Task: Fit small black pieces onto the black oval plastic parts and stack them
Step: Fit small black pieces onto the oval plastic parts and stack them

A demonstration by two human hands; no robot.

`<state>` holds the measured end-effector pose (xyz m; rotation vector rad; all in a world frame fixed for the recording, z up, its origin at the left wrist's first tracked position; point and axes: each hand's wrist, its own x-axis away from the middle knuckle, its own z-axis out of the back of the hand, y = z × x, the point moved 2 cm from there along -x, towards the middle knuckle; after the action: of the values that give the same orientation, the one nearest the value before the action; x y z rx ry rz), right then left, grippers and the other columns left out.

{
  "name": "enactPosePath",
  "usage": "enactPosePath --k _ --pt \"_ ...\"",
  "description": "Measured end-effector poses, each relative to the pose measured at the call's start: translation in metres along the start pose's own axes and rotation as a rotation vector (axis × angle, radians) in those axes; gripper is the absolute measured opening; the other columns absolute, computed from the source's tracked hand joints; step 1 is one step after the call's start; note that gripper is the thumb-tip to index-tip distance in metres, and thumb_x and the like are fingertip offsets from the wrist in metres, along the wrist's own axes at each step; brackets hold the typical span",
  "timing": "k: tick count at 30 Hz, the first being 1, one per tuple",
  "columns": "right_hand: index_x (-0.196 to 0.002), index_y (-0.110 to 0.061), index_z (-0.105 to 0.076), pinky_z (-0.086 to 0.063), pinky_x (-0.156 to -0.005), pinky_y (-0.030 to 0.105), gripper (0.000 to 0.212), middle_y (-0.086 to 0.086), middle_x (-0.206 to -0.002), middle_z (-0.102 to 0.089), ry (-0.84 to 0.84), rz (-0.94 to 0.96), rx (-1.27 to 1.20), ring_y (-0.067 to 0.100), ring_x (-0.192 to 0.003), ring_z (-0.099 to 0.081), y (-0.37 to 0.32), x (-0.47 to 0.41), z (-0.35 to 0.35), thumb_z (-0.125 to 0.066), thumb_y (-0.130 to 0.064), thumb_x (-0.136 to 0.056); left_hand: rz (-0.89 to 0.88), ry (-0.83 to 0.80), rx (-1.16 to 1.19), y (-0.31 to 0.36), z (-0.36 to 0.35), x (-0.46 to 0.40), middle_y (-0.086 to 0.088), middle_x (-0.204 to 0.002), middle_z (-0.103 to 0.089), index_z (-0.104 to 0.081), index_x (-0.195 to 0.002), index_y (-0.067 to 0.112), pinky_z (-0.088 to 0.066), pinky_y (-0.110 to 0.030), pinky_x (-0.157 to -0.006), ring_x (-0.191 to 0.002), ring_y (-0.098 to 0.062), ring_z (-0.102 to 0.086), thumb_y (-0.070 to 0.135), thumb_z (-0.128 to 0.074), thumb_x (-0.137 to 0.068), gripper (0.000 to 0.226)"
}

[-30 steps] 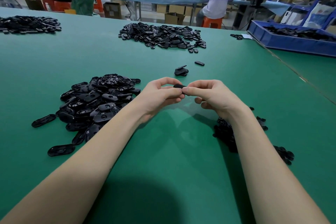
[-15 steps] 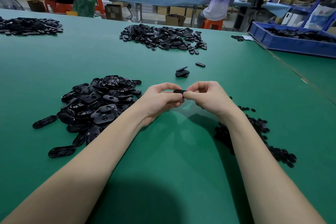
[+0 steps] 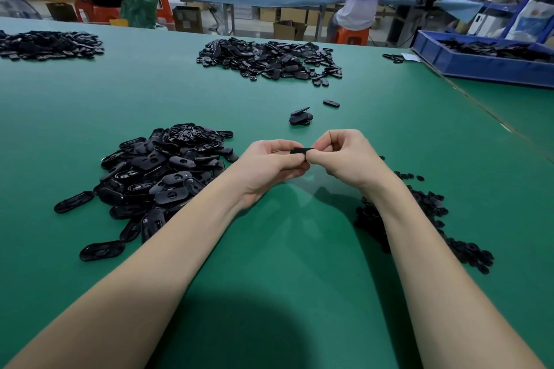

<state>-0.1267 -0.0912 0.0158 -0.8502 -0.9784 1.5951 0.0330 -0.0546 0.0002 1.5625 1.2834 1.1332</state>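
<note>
Little has shifted since the earlier frames: both hands still meet at the same spot above the desk, only the fingers working slightly. Between them sits a black oval part, mostly hidden, with just its top edge showing. The left hand has a narrow grip on it, thumb and fingertips pinching its left end; the right hand pinches the right end with curled fingers, so both grips hold the same part. Whether a small piece is already seated on it cannot be told.

Left of the left grip lies a big heap of oval parts. Under and beside the right forearm, near the right grip, spreads a pile of small black pieces. Just beyond the grips rests a short stack of finished ovals, with a single oval a little farther off. Well beyond lies another heap, and far right a blue tray.
</note>
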Motion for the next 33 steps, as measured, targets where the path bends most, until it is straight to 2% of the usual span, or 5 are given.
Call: enactPosePath --k 17,20,25,29,33 --pt "-0.084 -0.008 -0.066 -0.053 -0.054 0.020 0.011 -0.002 -0.059 -0.066 -0.010 0.022 -0.182 0.010 -0.053 -0.063 0.001 0.007 0.004 -0.076 -0.007 -0.086 -0.130 0.060 -0.131 0.005 -0.005 0.003 -0.013 -0.083 -0.074 -0.065 -0.100 0.004 -0.059 -0.020 -0.071 -0.069 -0.015 -0.071 -0.005 -0.066 -0.091 0.012" --pt "-0.086 -0.015 -0.071 -0.051 -0.055 0.020 0.009 -0.003 -0.066 -0.061 0.013 -0.029 -0.272 0.009 -0.054 -0.059 0.004 0.005 0.006 -0.080 -0.014 -0.087 -0.253 0.049 -0.349 0.010 0.002 0.001 -0.008 -0.082 -0.076 -0.067 -0.104 0.011 -0.060 -0.025 -0.082 -0.077 -0.019 -0.074 0.000 -0.067 -0.091 0.017" --pt "-0.094 -0.019 -0.072 -0.052 -0.051 0.019 0.013 -0.006 -0.076 -0.073 0.069 -0.112 -0.258 0.009 -0.051 -0.062 0.006 0.000 0.003 -0.079 -0.029 -0.089 -0.547 0.186 -1.049 0.013 0.013 -0.004 0.016 -0.091 -0.071 -0.074 -0.098 0.030 -0.046 -0.010 -0.071 -0.074 -0.001 -0.066 0.027 -0.076 -0.086 0.012" --pt "-0.098 -0.021 -0.069 -0.051 -0.049 0.020 0.028 -0.009 -0.078 -0.076 0.078 -0.164 -0.203 0.010 -0.051 -0.063 0.006 -0.001 0.001 -0.068 -0.049 -0.094 -0.409 0.171 -1.147 0.025 0.016 -0.033 0.018 -0.088 -0.070 -0.077 -0.097 0.033 -0.046 -0.021 -0.074 -0.069 0.002 -0.061 0.039 -0.075 -0.086 0.013" --pt "-0.108 -0.022 -0.065 -0.049 -0.046 0.019 0.035 -0.009 -0.081 -0.078 0.057 -0.208 -0.223 0.011 -0.053 -0.064 0.006 0.000 0.005 -0.060 -0.055 -0.097 -0.331 0.347 -1.124 0.054 0.014 -0.084 0.008 -0.101 -0.074 -0.078 -0.103 0.029 -0.052 -0.028 -0.088 -0.099 -0.013 -0.066 0.043 -0.070 -0.090 0.021"
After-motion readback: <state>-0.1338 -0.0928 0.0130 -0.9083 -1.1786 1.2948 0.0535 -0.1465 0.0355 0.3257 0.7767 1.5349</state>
